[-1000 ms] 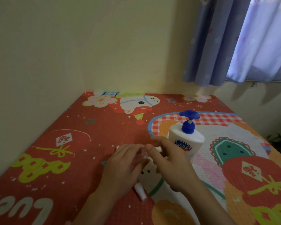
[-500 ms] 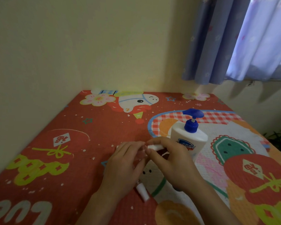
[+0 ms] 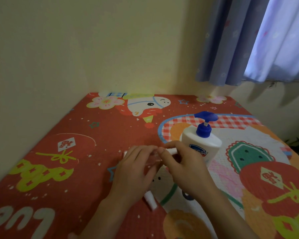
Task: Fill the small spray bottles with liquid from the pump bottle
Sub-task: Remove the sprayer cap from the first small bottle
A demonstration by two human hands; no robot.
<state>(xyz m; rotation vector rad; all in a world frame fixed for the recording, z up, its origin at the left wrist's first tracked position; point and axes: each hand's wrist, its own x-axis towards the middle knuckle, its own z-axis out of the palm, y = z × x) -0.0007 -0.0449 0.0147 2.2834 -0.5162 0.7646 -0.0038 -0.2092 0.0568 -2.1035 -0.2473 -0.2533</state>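
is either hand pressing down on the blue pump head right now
No, the blue pump head stands untouched, while the left hand and right hand meet lower down.

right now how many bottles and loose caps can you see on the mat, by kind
pump bottle: 1
small spray bottle, clear, held between both hands: 1
small white pieces, maybe caps (one under the left wrist, one at the right fingers): 2
total: 4

Probably a room in a home: a bright cartoon-printed mat [image 3: 76, 152] fills the corner between plain cream walls [image 3: 76, 49], with flower-patterned blue curtains [image 3: 231, 40] hanging at the far right corner.
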